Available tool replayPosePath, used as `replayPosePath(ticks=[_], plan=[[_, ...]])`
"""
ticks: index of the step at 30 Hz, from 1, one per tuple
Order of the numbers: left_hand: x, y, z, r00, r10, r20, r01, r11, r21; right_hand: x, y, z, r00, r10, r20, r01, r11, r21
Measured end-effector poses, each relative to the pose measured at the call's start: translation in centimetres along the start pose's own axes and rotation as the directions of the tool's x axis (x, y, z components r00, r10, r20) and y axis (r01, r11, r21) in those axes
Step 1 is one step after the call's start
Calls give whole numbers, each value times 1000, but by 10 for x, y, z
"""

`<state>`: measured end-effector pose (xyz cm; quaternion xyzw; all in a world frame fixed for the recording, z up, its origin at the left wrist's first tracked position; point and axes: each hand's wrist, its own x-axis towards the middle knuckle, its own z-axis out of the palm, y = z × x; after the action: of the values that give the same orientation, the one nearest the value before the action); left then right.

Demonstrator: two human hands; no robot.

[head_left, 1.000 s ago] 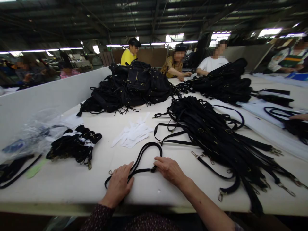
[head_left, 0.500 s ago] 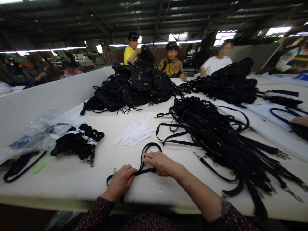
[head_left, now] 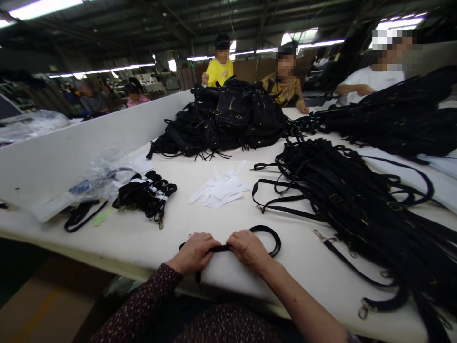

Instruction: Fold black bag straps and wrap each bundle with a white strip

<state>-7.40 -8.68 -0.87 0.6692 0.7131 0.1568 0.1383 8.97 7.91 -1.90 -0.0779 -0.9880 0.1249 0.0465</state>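
A black strap (head_left: 274, 236) lies near the table's front edge, stretched between my two hands. My left hand (head_left: 194, 251) is closed round it, with one end poking out on the left beside a small metal fitting. My right hand (head_left: 248, 247) grips the strap a short way to the right, and a rounded loop of it bends out past that hand. Just beyond lie loose white paper strips (head_left: 219, 188). Right of my hands is a large heap of black straps (head_left: 335, 186) with metal clips and buckles.
Bundled black straps with white bands (head_left: 144, 193) lie at left, beside clear plastic bags (head_left: 102, 174) and a green scrap (head_left: 102, 217). Black bags (head_left: 228, 114) are piled at the back near a white partition (head_left: 107, 128). Several people stand or sit beyond the table (head_left: 150, 247).
My hands have come closer together on the strap. Its loop, upright beyond my right hand before, now bends out to the right. The whole view has turned somewhat left.
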Motion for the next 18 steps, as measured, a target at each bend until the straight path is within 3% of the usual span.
replayPosePath(ticks=[3, 9, 18], plan=[[-17, -15, -9, 1000, 24, 0, -24, 1000, -2, -6, 11, 12, 998, 27, -61, -29, 999, -23], [-47, -41, -8, 990, -114, -87, 104, 988, -114, -15, 26, 12, 996, 34, -85, -37, 999, -36], [-53, -30, -2, 971, -140, -194, 111, 982, -153, -15, 23, 11, 997, 37, -72, -40, 998, -44]])
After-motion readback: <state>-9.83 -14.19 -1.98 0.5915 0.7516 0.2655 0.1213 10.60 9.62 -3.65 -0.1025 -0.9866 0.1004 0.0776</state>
